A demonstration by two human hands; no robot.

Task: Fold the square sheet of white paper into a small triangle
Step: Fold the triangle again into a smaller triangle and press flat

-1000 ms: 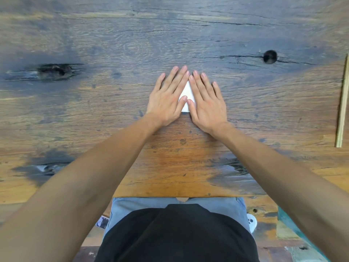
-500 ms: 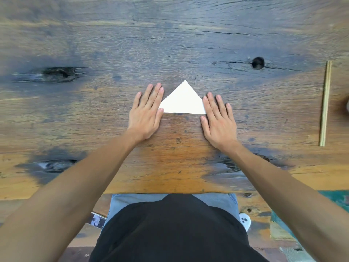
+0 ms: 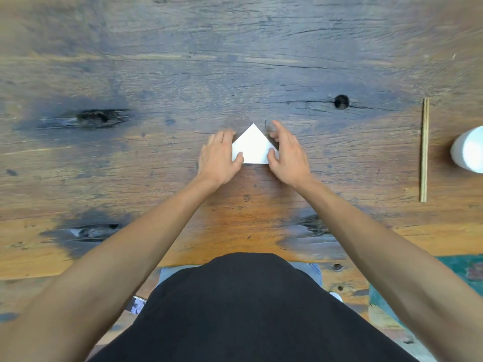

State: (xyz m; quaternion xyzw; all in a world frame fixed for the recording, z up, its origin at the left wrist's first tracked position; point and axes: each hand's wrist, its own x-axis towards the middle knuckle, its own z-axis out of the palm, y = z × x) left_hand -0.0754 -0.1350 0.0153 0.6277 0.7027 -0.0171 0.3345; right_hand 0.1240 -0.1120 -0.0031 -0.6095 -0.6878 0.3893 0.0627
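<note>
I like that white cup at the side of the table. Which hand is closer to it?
The right hand. It rests at the right corner of the folded paper, with the stick between it and the white cup. The left hand sits beyond the paper, farther away.

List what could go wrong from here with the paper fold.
1. Both hands, left hand and right hand, grip the two lower corners of the paper triangle; uneven pull could skew the next fold or loosen the crease.
2. The wooden table is cracked and knotted, so pressing a crease over that grain might dent or snag the paper.
3. The white container at the right edge could be knocked by a swinging elbow.
</note>
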